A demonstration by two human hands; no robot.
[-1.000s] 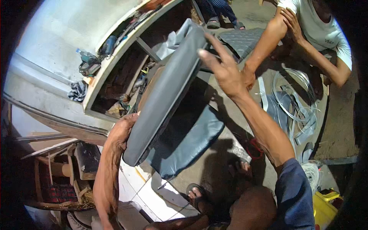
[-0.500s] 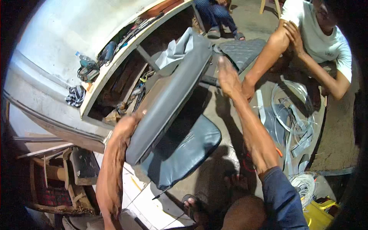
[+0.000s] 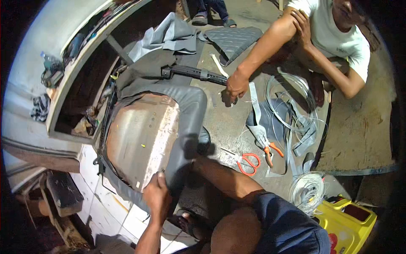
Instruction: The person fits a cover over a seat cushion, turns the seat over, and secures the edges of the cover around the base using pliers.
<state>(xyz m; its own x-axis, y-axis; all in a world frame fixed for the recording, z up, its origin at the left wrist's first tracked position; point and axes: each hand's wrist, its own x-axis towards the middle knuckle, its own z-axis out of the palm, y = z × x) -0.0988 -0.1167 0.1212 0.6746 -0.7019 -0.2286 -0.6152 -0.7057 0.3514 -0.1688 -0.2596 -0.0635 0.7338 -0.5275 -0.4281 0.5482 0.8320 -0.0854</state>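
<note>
A grey-covered seat cushion [image 3: 192,103] lies tilted in front of me, its bare, rusty metal pan [image 3: 139,135] facing up. My left hand [image 3: 157,195] is closed on its near edge, with the thumb on top of the pan. My right forearm reaches to the cushion's right side, where the hand is lost in shadow and behind the edge. Beneath that right side, part of a dark padded piece [image 3: 204,140] shows. A black metal bracket [image 3: 192,73] lies beyond the cushion.
A co-worker's hand [image 3: 237,86] rests at the bracket's end. On the floor to the right are red-handled scissors [image 3: 249,164], orange-handled pliers [image 3: 270,151], wire coils [image 3: 306,192] and a yellow container [image 3: 349,224]. Grey fabric [image 3: 169,36] lies beyond; a tool-laden bench [image 3: 105,31] stands left.
The seat cushion has swung down from its raised, edge-on position, so its metal pan now shows. My right hand has come back to its right side. My view has shifted.
</note>
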